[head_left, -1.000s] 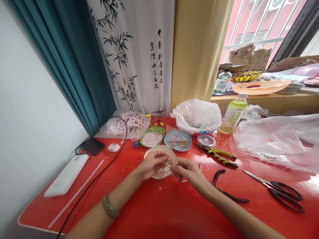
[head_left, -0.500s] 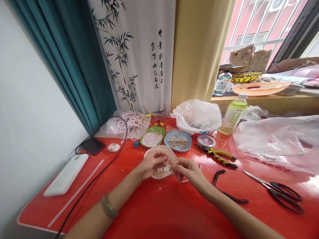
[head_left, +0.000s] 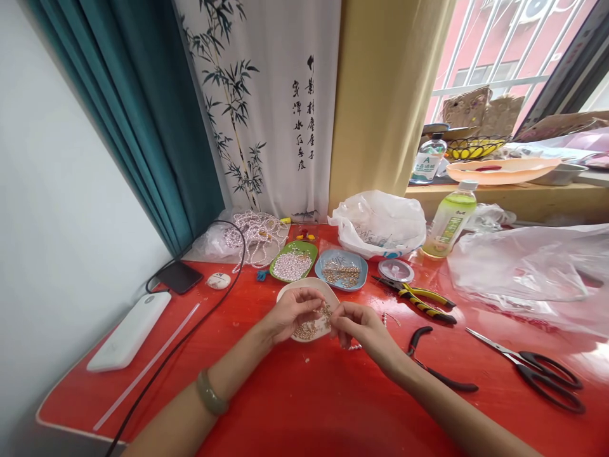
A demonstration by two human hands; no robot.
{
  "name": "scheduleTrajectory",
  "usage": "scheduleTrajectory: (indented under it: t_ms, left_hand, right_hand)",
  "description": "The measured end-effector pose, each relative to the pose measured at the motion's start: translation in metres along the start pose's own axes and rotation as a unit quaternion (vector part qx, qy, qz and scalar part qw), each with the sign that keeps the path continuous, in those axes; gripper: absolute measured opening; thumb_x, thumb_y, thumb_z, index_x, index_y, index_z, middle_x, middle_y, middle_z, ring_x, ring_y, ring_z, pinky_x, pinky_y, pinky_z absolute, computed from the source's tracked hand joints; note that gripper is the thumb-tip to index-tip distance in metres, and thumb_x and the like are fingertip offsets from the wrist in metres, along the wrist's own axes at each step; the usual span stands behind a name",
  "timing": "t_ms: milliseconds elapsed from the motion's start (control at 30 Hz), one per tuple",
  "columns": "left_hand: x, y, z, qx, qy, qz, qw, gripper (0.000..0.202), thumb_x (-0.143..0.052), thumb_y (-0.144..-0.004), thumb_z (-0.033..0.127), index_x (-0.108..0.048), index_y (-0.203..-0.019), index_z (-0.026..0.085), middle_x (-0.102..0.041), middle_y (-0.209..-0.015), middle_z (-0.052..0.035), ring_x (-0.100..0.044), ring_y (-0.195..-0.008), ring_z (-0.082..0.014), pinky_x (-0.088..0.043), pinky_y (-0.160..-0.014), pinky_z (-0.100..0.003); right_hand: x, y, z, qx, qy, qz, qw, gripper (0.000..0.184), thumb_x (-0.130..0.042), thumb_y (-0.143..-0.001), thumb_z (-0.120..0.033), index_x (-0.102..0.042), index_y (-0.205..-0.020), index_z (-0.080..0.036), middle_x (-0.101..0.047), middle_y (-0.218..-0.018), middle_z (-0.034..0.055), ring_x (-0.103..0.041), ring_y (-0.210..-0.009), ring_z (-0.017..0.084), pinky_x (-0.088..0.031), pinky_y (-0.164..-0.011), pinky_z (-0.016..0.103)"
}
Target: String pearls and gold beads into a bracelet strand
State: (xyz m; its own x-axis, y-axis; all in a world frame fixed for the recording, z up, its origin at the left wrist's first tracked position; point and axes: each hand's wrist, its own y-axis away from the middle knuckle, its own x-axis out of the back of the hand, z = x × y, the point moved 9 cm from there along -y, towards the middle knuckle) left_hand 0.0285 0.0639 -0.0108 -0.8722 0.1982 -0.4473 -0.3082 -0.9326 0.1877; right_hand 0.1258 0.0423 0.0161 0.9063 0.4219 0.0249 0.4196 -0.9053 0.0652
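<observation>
My left hand (head_left: 295, 313) is over a white dish (head_left: 285, 293) of small gold beads (head_left: 305, 330), thumb and fingers pinched together. What it pinches is too small to make out. Close on its right, my right hand (head_left: 356, 324) is closed in a pinch by the dish's right rim, its held item also too fine to name. A short string of pearly beads (head_left: 354, 347) shows just below the right hand. Behind the dish are a green dish (head_left: 311, 251) of pale pearl beads and a blue dish (head_left: 364, 273) of gold pieces and pins.
Yellow-black pliers (head_left: 428, 302), black-handled pliers (head_left: 440, 376) and scissors (head_left: 528, 368) lie to the right. A spool (head_left: 396, 271), a drink bottle (head_left: 450, 222) and plastic bags (head_left: 523, 260) are behind. At left are a power bank (head_left: 128, 333), a phone (head_left: 179, 277) and a black cable (head_left: 200, 324).
The whole view has shifted slightly, with things appearing a little further right. Both hands keep nearly the same pinched pose over the white dish.
</observation>
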Motion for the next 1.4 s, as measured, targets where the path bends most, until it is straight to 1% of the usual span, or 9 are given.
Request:
scheduleTrajectory:
  t_ms: [500, 700, 800, 867, 967, 1100, 1200, 1333, 1400]
  left_hand:
    - [0.000, -0.001, -0.003, -0.002, -0.003, -0.020, 1.000, 0.021, -0.074, -0.057, 0.023, -0.064, -0.071, 0.012, -0.060, -0.066, 0.0006, -0.055, -0.059, -0.0063, -0.046, -0.061, -0.018]
    - [0.000, -0.001, -0.004, 0.005, -0.019, -0.014, 1.000, 0.021, -0.076, -0.053, 0.022, -0.065, -0.068, 0.011, -0.062, -0.066, -0.0012, -0.055, -0.060, -0.0077, -0.045, -0.062, -0.019]
    - [0.002, -0.002, 0.002, -0.025, -0.082, -0.009, 0.996, 0.019, -0.073, -0.057, 0.023, -0.066, -0.071, 0.012, -0.063, -0.071, -0.0031, -0.055, -0.062, -0.0093, -0.045, -0.063, -0.021]
    - [0.006, -0.003, 0.013, -0.073, -0.188, 0.007, 0.979, 0.015, -0.068, -0.061, 0.023, -0.066, -0.072, 0.013, -0.064, -0.073, -0.0040, -0.055, -0.063, -0.0105, -0.044, -0.062, -0.021]
    - [0.013, -0.006, 0.025, -0.122, -0.316, 0.035, 0.940, 0.011, -0.064, -0.063, 0.021, -0.065, -0.070, 0.013, -0.063, -0.070, -0.0042, -0.055, -0.063, -0.0124, -0.043, -0.061, -0.022]
    - [0.026, -0.011, 0.028, -0.121, -0.373, 0.051, 0.919, 0.008, -0.062, -0.061, 0.019, -0.065, -0.065, 0.014, -0.063, -0.065, -0.0036, -0.054, -0.060, -0.0136, -0.041, -0.057, -0.023]
    - [0.032, -0.011, 0.028, -0.130, -0.417, 0.059, 0.898, 0.006, -0.062, -0.058, 0.018, -0.065, -0.062, 0.015, -0.063, -0.063, -0.0026, -0.053, -0.059, -0.0145, -0.039, -0.058, -0.024]
    - [0.032, -0.008, 0.030, -0.147, -0.452, 0.064, 0.878, 0.005, -0.064, -0.057, 0.019, -0.066, -0.060, 0.016, -0.063, -0.061, -0.0016, -0.053, -0.058, -0.0149, -0.037, -0.058, -0.024]
    - [0.027, -0.005, 0.033, -0.160, -0.455, 0.069, 0.874, 0.007, -0.063, -0.060, 0.021, -0.067, -0.064, 0.017, -0.065, -0.067, -0.0027, -0.054, -0.063, -0.0157, -0.038, -0.062, -0.024]
  right_hand:
    - [0.001, -0.003, 0.006, 0.006, 0.004, -0.005, 1.000, 0.013, -0.051, -0.067, -0.025, -0.050, -0.058, -0.016, -0.053, -0.050, -0.0037, -0.044, -0.039, 0.006, -0.034, -0.041, 0.019]
    - [0.000, -0.006, 0.007, 0.030, 0.028, -0.013, 0.999, 0.021, -0.054, -0.072, -0.035, -0.052, -0.062, -0.016, -0.054, -0.053, -0.0029, -0.047, -0.043, 0.007, -0.037, -0.044, 0.021]
    - [0.004, -0.008, 0.005, 0.049, 0.042, -0.005, 0.998, 0.025, -0.054, -0.073, -0.040, -0.054, -0.066, -0.016, -0.056, -0.057, -0.0015, -0.050, -0.047, 0.009, -0.039, -0.046, 0.022]
    - [0.010, -0.009, 0.002, 0.063, 0.055, 0.016, 0.996, 0.025, -0.054, -0.073, -0.041, -0.055, -0.066, -0.017, -0.057, -0.059, -0.0007, -0.051, -0.049, 0.010, -0.041, -0.049, 0.023]
    - [0.022, -0.013, 0.000, 0.078, 0.062, 0.048, 0.994, 0.024, -0.054, -0.073, -0.040, -0.055, -0.067, -0.017, -0.060, -0.062, 0.0006, -0.051, -0.052, 0.010, -0.042, -0.052, 0.024]
    - [0.034, -0.016, -0.001, 0.082, 0.061, 0.066, 0.993, 0.023, -0.055, -0.073, -0.039, -0.057, -0.070, -0.016, -0.061, -0.065, 0.0016, -0.052, -0.055, 0.010, -0.042, -0.054, 0.024]
    - [0.037, -0.016, -0.002, 0.084, 0.059, 0.069, 0.992, 0.023, -0.055, -0.073, -0.039, -0.058, -0.070, -0.016, -0.063, -0.067, 0.0018, -0.052, -0.055, 0.010, -0.043, -0.054, 0.024]
    - [0.036, -0.016, -0.003, 0.083, 0.055, 0.064, 0.993, 0.023, -0.058, -0.070, -0.039, -0.060, -0.068, -0.016, -0.062, -0.064, 0.0006, -0.054, -0.055, 0.011, -0.044, -0.055, 0.024]
    - [0.035, -0.016, -0.003, 0.084, 0.052, 0.062, 0.993, 0.024, -0.059, -0.069, -0.040, -0.061, -0.067, -0.016, -0.062, -0.063, 0.0005, -0.054, -0.055, 0.011, -0.044, -0.055, 0.025]
